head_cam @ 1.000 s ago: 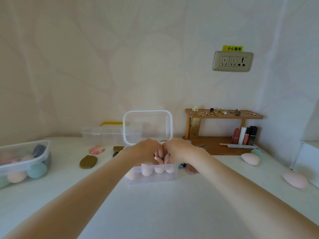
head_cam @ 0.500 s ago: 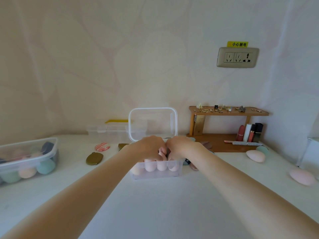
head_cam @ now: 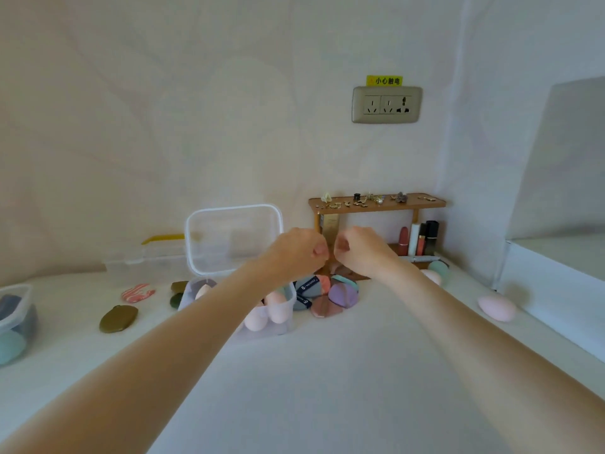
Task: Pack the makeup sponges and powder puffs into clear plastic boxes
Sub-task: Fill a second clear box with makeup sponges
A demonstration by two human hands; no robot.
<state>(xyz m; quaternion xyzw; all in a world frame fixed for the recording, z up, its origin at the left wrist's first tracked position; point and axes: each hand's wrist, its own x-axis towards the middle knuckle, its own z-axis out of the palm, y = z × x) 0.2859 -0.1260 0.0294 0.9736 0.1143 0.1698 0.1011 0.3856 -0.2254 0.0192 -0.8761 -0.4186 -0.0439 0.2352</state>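
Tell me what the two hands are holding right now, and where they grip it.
Nothing that shows. The left hand and right hand are raised above the open box, fingers curled, with no sponge or puff visible in either.

Left hand (head_cam: 296,253) and right hand (head_cam: 363,252), fingers curled, up over clear box (head_cam: 278,326) of pink sponges (head_cam: 275,309) on white bench (head_cam: 327,388).

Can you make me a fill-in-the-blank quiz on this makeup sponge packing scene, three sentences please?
1. The lid of the clear box holding pink sponges is ____.
2. The wooden shelf stands below a wall ____.
3. The olive puff lies to the ____ of the box.

Missing words: open; socket; left
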